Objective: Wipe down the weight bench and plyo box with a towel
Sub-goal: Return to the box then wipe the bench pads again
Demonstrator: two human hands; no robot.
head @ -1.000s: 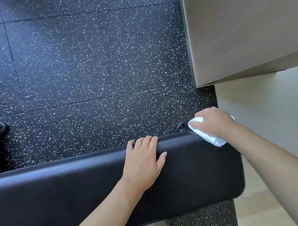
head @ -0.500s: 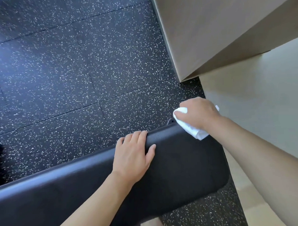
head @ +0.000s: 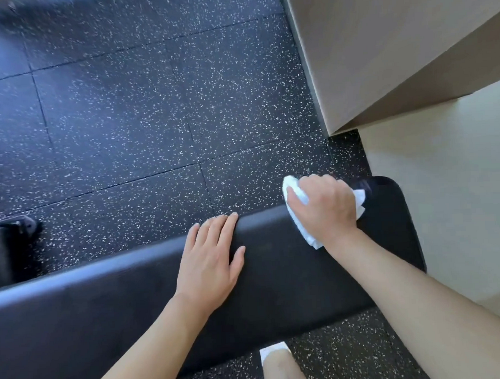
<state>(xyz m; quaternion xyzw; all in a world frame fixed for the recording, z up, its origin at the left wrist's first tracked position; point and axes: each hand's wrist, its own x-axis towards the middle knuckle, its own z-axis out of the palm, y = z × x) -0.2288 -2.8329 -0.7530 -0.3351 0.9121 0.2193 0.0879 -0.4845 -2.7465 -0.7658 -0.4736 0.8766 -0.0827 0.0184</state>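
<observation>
While the left hand lies flat on the black bench, fingers straight and close together, the right hand grips a white towel at the bench's far right edge, fingers curled over it. Towel mostly hidden under hand; bench cut off left.

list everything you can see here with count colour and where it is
weight bench: one, black padded, across the lower frame
towel: one, white, on the bench's far edge near its right end
floor tiles: many, black with white specks, beyond and under the bench
wooden block, perhaps the plyo box: one, light wood, top right
dark metal part: one, black, left edge on the floor
pale floor: one area, cream, right side
left hand: one, flat on the bench
right hand: one, its grip round the towel
</observation>
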